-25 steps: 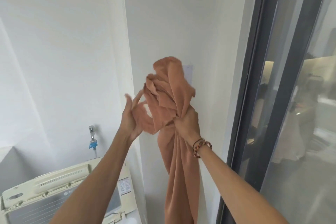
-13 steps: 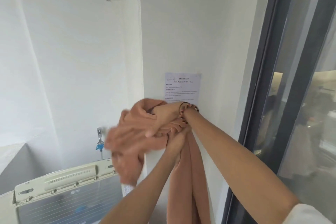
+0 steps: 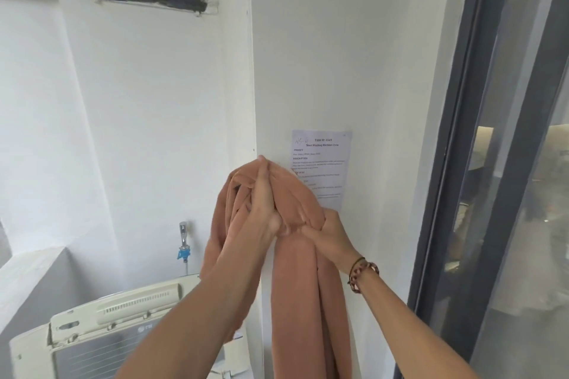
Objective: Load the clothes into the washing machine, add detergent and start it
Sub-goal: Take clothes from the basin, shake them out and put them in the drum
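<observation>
A long terracotta-orange cloth (image 3: 295,301) hangs in front of the white wall corner, bunched at the top and trailing down out of view. My left hand (image 3: 261,203) is raised into the top bunch, fingers pointing up and holding a fold that loops over its left side. My right hand (image 3: 328,232), with a beaded bracelet on the wrist, grips the gathered cloth just below and to the right. The cream washing machine (image 3: 123,311) stands at the lower left with its lid tipped up; its drum is hidden.
A chrome tap (image 3: 183,232) with a blue fitting sticks out of the wall above the machine. A printed sheet (image 3: 326,154) is stuck on the wall behind the cloth. A dark-framed glass door (image 3: 455,178) runs down the right side. A grey ledge (image 3: 37,274) sits at the left.
My hands have uncrossed: the right hand dropped from over the bundle to its lower right, and the left hand rose into the top of the cloth. The loose fold now hangs still.
</observation>
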